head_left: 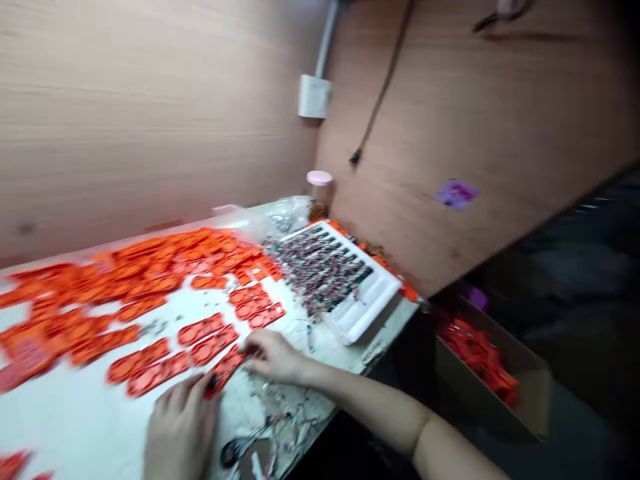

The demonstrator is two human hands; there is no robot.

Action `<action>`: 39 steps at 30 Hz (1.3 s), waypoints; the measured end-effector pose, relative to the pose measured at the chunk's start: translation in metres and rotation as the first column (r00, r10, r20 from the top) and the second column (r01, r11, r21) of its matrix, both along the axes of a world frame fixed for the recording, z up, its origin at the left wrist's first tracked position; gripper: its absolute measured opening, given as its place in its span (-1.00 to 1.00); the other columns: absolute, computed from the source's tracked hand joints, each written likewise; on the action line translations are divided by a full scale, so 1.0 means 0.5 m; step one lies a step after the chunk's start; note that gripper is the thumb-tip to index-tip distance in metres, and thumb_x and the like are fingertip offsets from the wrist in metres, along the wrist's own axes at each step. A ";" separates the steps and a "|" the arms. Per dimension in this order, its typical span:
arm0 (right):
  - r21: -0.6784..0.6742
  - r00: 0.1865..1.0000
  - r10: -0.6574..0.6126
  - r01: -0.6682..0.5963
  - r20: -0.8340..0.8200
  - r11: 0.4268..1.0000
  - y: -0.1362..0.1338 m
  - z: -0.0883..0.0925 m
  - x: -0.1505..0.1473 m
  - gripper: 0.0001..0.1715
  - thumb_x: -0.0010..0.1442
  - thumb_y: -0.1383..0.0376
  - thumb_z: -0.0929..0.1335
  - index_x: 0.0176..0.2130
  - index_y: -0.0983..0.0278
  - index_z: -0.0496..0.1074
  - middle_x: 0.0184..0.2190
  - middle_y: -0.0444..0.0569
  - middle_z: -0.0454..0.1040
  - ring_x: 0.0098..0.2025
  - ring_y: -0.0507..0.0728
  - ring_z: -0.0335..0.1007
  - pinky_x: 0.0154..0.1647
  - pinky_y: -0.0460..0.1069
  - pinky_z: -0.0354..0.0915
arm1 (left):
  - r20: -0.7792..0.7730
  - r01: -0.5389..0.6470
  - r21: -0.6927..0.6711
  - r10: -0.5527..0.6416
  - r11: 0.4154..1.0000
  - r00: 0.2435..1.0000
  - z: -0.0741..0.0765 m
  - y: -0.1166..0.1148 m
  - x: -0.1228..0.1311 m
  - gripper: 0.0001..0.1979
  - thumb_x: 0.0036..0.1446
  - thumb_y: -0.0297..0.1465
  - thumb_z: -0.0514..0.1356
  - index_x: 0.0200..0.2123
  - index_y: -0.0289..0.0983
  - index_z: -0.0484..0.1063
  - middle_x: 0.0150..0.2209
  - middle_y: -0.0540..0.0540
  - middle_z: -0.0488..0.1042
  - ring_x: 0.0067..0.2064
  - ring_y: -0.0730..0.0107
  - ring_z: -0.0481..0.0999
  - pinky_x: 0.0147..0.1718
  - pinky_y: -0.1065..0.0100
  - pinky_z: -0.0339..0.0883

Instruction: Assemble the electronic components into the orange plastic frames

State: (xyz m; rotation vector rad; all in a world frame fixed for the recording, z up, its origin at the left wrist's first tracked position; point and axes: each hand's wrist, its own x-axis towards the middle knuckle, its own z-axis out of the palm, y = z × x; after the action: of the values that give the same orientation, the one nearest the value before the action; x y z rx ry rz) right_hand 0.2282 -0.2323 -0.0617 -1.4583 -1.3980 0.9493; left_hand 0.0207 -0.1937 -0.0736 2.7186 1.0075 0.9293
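Observation:
An orange-red plastic casing half (229,365) lies on the white tabletop between my two hands. My left hand (181,420) is closed at its near end, beside a small black part (214,382) set in the casing. The fingers of my right hand (273,357) are curled and pinch the far end. Similar orange casings (214,345) lie in short rows just to the left and beyond. To the right of them stands a white foam tray (367,307), filled with rows of small wired components (325,267). Motion blur hides finer detail.
Many orange casings (150,267) are heaped along the back. A jar with a pink lid (319,179) stands in the corner. Below the table's right edge, a cardboard box (537,393) holds more red-orange parts. A black round-ended object (230,453) lies near the front edge.

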 end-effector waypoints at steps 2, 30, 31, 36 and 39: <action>-0.017 0.995 0.011 -0.013 -0.100 1.000 -0.007 -0.013 0.002 -0.75 -0.01 0.52 0.36 -0.29 0.28 0.35 -0.40 -0.17 0.35 -0.37 0.01 0.30 -0.34 -0.12 0.27 | -0.007 -0.037 -0.006 0.037 0.999 0.999 0.032 -0.015 0.030 -0.58 0.17 -0.30 0.12 0.09 -0.30 0.27 -0.02 -0.30 0.39 -0.05 0.04 0.37 -0.10 0.06 0.28; -0.004 0.954 0.123 -0.127 0.275 0.992 -0.040 0.012 0.021 -0.76 0.21 0.24 0.25 -0.47 0.25 0.21 -0.51 -0.14 0.26 -0.44 0.05 0.18 -0.40 -0.07 0.10 | 0.113 -0.072 -0.329 0.115 0.942 0.987 0.026 -0.080 0.057 -0.87 0.11 -0.47 0.22 -0.23 -0.27 0.42 -0.29 -0.11 0.45 -0.21 0.24 0.38 -0.23 0.21 0.33; -0.041 0.948 0.127 -0.120 0.293 0.992 -0.041 0.010 0.025 -0.75 0.19 0.24 0.26 -0.50 0.25 0.19 -0.54 -0.15 0.25 -0.47 0.04 0.16 -0.43 -0.07 0.08 | 0.114 -0.062 -0.302 0.101 0.951 0.988 0.021 -0.084 0.054 -0.89 0.14 -0.48 0.19 -0.23 -0.26 0.43 -0.29 -0.11 0.45 -0.20 0.25 0.38 -0.22 0.21 0.33; -0.149 0.959 0.194 -0.165 0.206 0.975 -0.044 0.005 0.041 -0.79 0.16 0.21 0.25 -0.47 0.24 0.22 -0.57 -0.17 0.24 -0.52 0.04 0.15 -0.48 -0.08 0.07 | 0.109 -0.063 -0.212 0.087 0.975 0.990 0.007 -0.087 0.051 -0.87 0.20 -0.45 0.14 -0.22 -0.24 0.49 -0.29 -0.12 0.45 -0.20 0.26 0.35 -0.22 0.21 0.33; -0.192 0.957 0.250 -0.220 0.147 0.956 -0.041 0.011 0.044 -0.80 0.19 0.19 0.22 -0.42 0.24 0.23 -0.56 -0.17 0.25 -0.52 0.05 0.17 -0.48 -0.08 0.10 | 0.090 -0.068 -0.199 0.087 0.978 0.992 0.007 -0.089 0.053 -0.84 0.19 -0.47 0.13 -0.19 -0.23 0.49 -0.27 -0.13 0.44 -0.19 0.25 0.34 -0.22 0.20 0.33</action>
State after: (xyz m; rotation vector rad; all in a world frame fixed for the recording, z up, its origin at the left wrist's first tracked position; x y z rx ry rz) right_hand 0.2500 -0.2529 -0.0560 -1.5541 -1.6783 1.1424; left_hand 0.0474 -0.2384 -0.0700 2.4647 1.1285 0.9134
